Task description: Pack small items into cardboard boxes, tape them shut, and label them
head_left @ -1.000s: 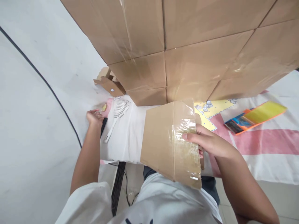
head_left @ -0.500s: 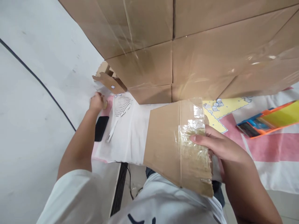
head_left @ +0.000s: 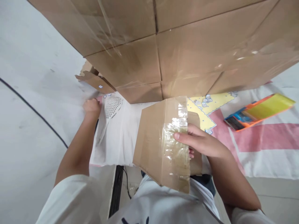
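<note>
Head view: right hand (head_left: 201, 143) clamps the flattened cardboard box (head_left: 161, 140) at its taped edge, thumb on top, propping it upright off the tablecloth (head_left: 263, 149), likely for access. Left hand (head_left: 91, 107) reaches to the table's far-left corner beside the white slotted scoop (head_left: 111, 108); fingers curled, contents can't tell. Stacked cartons (head_left: 175, 46) behind.

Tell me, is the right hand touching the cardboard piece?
Touching. The head view shows the right hand gripping the cardboard piece: the thumb lies flat across its taped edge and the fingers go behind it, with no gap.
</note>
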Tool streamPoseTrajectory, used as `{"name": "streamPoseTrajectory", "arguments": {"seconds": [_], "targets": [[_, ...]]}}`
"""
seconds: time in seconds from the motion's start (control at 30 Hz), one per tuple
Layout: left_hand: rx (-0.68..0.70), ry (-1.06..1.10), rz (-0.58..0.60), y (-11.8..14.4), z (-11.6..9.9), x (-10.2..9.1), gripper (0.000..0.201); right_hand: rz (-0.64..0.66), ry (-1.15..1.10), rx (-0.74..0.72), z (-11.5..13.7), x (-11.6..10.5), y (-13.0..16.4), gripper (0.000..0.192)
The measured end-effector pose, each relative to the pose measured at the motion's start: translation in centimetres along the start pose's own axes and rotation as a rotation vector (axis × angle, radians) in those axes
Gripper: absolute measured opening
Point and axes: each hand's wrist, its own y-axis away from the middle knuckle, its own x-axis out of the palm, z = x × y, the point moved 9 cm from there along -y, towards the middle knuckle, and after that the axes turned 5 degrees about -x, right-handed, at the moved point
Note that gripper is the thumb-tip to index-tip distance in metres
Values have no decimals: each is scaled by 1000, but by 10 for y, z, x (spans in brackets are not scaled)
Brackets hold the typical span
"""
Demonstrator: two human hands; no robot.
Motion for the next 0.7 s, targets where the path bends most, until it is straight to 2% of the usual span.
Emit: {"name": "streamPoseTrajectory", "arguments": {"seconds": [0.07,0.17,0.2,0.27,0.33,0.37,0.4,0.47,0.6,0.7], "targets": [[19,-34,-137,-3,-37,-11,52,47,19,-51,4,5,0,50],[8,-155,-309,12,-126,-26,29,-18,112,-76,10,2,2,56],[15,-148,-238,17,-161,-20,22,-50,152,-76,11,1,3,58],[118,60,52,31,-238,5,22,-82,225,-101,15,2,3,60],[168,171,339,50,-298,29,67,-72,286,-169,19,9,2,63],[154,170,424,56,-315,38,82,-66,310,-209,21,12,1,65],[129,164,488,62,-324,44,92,-66,330,-245,22,15,1,67],[52,161,552,69,-327,53,96,-82,353,-297,23,18,0,69],[-74,226,577,77,-316,57,81,-106,346,-364,24,21,0,68],[-102,227,566,82,-319,53,72,-95,304,-407,25,26,2,68]]}}
